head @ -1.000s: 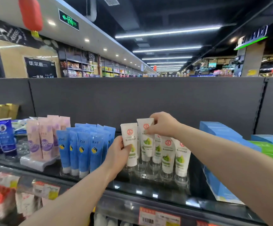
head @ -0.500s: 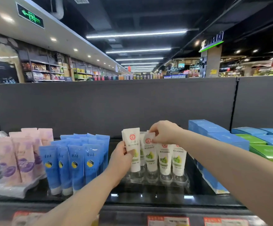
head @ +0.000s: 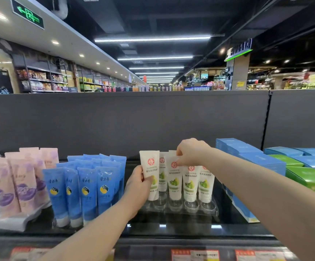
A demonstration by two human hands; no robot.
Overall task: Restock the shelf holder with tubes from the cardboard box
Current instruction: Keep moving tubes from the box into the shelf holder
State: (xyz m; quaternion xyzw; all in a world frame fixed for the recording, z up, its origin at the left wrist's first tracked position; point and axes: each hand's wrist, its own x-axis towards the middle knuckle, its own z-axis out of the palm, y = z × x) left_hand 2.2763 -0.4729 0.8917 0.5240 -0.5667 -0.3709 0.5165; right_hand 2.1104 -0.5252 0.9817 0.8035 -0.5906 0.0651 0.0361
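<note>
The step in hand looks like putting tubes into the clear holder (head: 213, 211), which sits on the dark shelf (head: 171, 226) at about six o'clock from the middle of the view. Most of its cups already have tubes standing in them, so the job seems nearly done here.

The left hand (head: 137, 187) is wrapped around the middle of a white tube (head: 150, 166), thumb in front and fingers behind. This tube stands up straight at the nine o'clock end of the holder; I cannot tell if its bottom is all the way down in a cup.

The right hand (head: 191, 152) comes in from three o'clock; its fingertips pinch the flat top of a second white tube (head: 174, 178), which stands in the front row just beside the first one (two more tubes stand at its three o'clock side).

Next, I think each tube needs a gentle push straight down until it sits snug, with the picture side facing out; then both hands can let go.

The cardboard box is not in view. At nine o'clock from the holder stand blue tubes (head: 85, 189), and past them pink tubes (head: 21, 181); at three o'clock lie blue boxes (head: 247, 153) and green boxes (head: 303, 176).
</note>
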